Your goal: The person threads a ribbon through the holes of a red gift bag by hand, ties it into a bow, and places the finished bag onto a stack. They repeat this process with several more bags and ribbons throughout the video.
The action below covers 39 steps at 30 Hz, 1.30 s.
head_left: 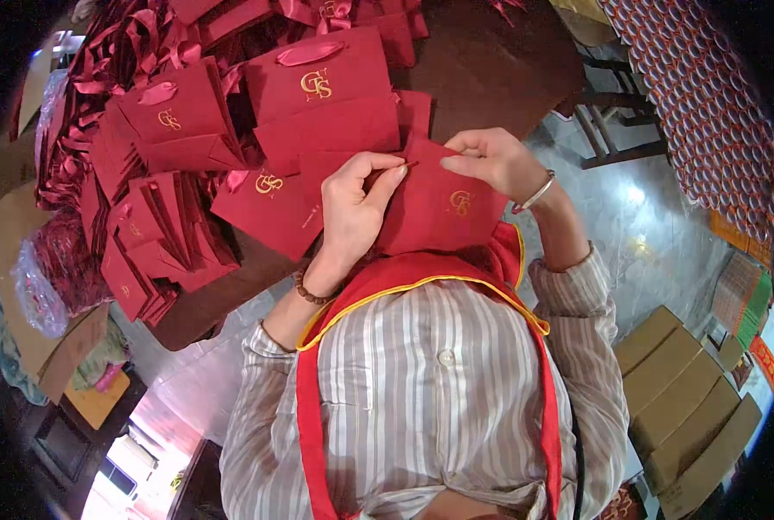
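One red bag (pixel 443 217) was up between two hands, just by the apron (pixel 395 267). Many more bags (pixel 322 117) were on the table (pixel 491 69), too squashed to count, and some were cut off at the top. The left hand (pixel 352 208) had its grip pinched on a red bit (pixel 412 164), too tiny to name. The right hand (pixel 495 165) had its grip nearly closed, pinching the bag's top edge.

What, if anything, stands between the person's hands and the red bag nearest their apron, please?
Nothing visible does: the left hand and right hand are both at the red bag's upper part.
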### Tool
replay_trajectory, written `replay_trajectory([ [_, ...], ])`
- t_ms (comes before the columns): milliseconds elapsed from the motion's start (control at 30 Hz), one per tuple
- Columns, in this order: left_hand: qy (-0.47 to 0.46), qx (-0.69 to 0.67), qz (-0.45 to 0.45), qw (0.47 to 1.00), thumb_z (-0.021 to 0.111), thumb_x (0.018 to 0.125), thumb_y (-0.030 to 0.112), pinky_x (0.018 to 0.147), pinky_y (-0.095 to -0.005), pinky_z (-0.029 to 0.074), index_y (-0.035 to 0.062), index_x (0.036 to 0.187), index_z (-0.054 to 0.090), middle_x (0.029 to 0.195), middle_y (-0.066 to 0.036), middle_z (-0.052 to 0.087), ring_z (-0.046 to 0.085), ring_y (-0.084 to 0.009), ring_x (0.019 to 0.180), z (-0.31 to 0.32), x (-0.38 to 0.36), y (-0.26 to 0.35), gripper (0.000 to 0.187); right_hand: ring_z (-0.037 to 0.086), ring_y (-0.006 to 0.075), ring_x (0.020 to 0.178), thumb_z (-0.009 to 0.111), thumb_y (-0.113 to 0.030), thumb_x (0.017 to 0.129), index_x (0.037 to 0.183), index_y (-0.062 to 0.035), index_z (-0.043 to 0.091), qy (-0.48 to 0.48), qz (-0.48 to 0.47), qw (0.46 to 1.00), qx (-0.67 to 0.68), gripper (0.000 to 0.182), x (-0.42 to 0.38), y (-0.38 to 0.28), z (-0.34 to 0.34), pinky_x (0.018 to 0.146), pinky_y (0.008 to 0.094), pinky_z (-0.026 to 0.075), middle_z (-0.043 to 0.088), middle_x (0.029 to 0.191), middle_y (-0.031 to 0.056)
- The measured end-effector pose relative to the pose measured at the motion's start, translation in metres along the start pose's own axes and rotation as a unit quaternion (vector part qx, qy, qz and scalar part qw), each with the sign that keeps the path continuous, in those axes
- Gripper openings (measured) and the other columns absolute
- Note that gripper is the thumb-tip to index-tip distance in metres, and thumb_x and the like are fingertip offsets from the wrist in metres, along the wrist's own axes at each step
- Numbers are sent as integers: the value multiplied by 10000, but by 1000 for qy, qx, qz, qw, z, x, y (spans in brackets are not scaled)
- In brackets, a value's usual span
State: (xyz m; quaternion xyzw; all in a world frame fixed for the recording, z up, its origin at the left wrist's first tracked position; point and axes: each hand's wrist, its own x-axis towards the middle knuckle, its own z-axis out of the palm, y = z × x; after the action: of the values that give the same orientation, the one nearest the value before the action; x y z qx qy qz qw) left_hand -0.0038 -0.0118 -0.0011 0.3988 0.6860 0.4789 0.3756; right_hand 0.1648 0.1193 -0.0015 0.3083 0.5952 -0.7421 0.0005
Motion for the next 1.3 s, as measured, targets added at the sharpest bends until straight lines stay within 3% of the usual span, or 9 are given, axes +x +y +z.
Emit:
replay_trajectory([
  [167, 16, 103, 153, 983, 626, 760, 35, 591, -304, 467, 4, 808, 611, 759, -123, 599, 600, -243, 670, 4, 0, 8, 59, 551, 53, 746, 570, -107, 842, 953, 31, 588, 6, 2, 1000, 14, 178, 2, 3, 2, 663, 199, 444, 617, 824, 6],
  [267, 15, 118, 191, 974, 631, 752, 38, 556, -334, 458, 14, 793, 599, 733, -126, 570, 577, -278, 642, 12, 2, 7, 58, 557, 57, 748, 561, -101, 846, 960, 33, 588, -11, 10, 999, 52, 178, 0, -2, 2, 661, 201, 450, 622, 829, 14],
  [633, 19, 157, 210, 965, 623, 740, 35, 523, -369, 443, 22, 781, 562, 708, -121, 551, 564, -296, 609, 18, 5, 7, 74, 563, 66, 762, 554, -80, 839, 979, 47, 581, 32, -38, 998, -37, 191, -10, -14, 12, 674, 209, 457, 625, 832, 31],
  [900, 35, 216, 303, 927, 610, 722, 18, 488, -365, 435, 26, 748, 524, 672, -124, 525, 547, -293, 558, 23, 7, 3, 91, 559, 69, 816, 552, -69, 830, 1020, 59, 573, 42, -55, 997, -18, 230, -13, -11, 16, 729, 213, 452, 621, 916, 46],
  [1000, 21, 235, 311, 921, 592, 710, -2, 483, -361, 433, 20, 739, 506, 653, -126, 498, 529, -295, 543, 24, 6, 8, 93, 599, 119, 772, 556, -83, 790, 958, 44, 599, 88, -100, 989, -57, 215, -13, -6, 19, 688, 262, 466, 651, 839, 108],
  [1067, 16, 235, 319, 918, 583, 703, -10, 483, -357, 433, 17, 739, 501, 651, -125, 487, 525, -292, 547, 24, 6, 6, 94, 627, 195, 784, 562, -96, 778, 951, 39, 600, 115, -124, 979, -115, 223, -14, -4, 20, 696, 288, 470, 643, 847, 149],
  [1100, 9, 236, 328, 915, 573, 696, -19, 482, -354, 433, 15, 740, 495, 649, -125, 477, 521, -290, 551, 24, 6, 5, 95, 627, 195, 784, 562, -96, 778, 951, 39, 600, 115, -125, 979, -115, 223, -15, -6, 21, 696, 288, 470, 643, 847, 149],
  [1167, 5, 242, 338, 910, 566, 675, -23, 487, -351, 436, 14, 744, 495, 661, -128, 476, 524, -288, 567, 24, 6, 2, 106, 541, 65, 820, 531, -54, 830, 1023, 57, 575, 100, -69, 986, -116, 227, -19, -10, 22, 720, 218, 443, 616, 888, 32],
  [1300, -7, 278, 371, 886, 549, 616, -37, 506, -346, 447, 14, 755, 494, 689, -133, 475, 530, -283, 598, 25, 6, 4, 157, 544, 67, 810, 530, -56, 828, 1016, 54, 578, 122, -87, 980, -132, 222, -20, -3, 25, 714, 218, 442, 623, 875, 39],
])
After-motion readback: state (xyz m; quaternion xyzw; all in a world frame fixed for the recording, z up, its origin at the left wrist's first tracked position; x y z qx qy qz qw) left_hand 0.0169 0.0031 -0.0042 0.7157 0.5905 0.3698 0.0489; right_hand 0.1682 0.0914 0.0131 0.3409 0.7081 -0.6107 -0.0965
